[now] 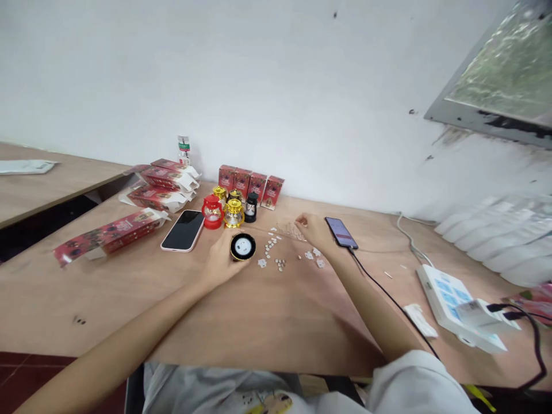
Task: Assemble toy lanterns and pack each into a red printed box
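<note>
My left hand (219, 257) is closed around a small lantern (242, 246), turned so its round black base with a white disc at the centre faces up. My right hand (314, 229) is over a scatter of tiny metallic pieces (291, 231), its fingers curled together; whatever they may hold is too small to make out. Between the hands lie several button cells (269, 247) and small white plastic pieces (262, 263). Beyond my left hand stand a red lantern (212, 211), a gold lantern (234, 214) and a black lantern (251, 207), with more behind.
Red printed boxes (272, 192) stand by the wall; opened ones (161, 195) are piled at the left. A phone (183, 231) lies left, another phone (341, 232) on a cable lies right. A white power strip (448, 296) is at the right, near stacked white items (504, 236).
</note>
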The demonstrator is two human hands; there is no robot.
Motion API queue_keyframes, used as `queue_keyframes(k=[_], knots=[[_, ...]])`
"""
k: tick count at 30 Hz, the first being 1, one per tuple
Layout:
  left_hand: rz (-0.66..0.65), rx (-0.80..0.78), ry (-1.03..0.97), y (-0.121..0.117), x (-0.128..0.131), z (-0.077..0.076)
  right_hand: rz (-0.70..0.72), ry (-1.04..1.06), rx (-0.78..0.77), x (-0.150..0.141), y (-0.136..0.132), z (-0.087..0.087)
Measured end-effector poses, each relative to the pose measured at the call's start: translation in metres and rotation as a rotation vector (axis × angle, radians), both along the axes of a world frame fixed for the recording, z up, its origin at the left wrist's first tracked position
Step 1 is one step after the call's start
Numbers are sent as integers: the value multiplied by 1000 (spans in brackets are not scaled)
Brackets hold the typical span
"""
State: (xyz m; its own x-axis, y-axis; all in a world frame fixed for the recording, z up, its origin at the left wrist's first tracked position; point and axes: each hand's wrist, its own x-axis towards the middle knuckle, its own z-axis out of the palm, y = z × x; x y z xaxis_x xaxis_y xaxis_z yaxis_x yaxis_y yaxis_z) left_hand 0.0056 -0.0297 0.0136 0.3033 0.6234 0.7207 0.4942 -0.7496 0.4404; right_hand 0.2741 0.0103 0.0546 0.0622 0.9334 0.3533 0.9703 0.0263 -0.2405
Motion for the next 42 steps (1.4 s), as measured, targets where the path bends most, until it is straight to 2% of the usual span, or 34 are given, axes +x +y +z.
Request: queue_keyframes(k=[5, 12, 17, 21, 23, 26, 30, 32, 36, 42], knots=[[98, 45, -10, 0, 1, 2, -75, -66, -105, -7, 19, -11], [191, -10, -57, 3, 0, 3, -152, -77, -203, -32, 40, -19], [185, -130, -208, 8, -1, 2, -160, -62, -220, -38, 46, -18], [197, -240, -387, 17, -1, 1, -118, -55, -152, -34, 43, -14], [208, -295, -497, 23, -3, -2, -57, 1, -29, -34, 37, -15], [239, -368, -669, 34, -6, -6, 124, 84, 175, -44, 16, -27], [291, -438, -856, 43, -11, -7, 455, -181, 388, -77, -27, -57], [281, -471, -908, 44, -11, -6, 565, -325, 469, -93, -47, -69], [227, -586, -978, 40, -9, -4, 687, -410, 412, -109, -75, -74], [86, -853, -1102, 31, -6, 6, 678, -194, 235, -103, -94, -65]])
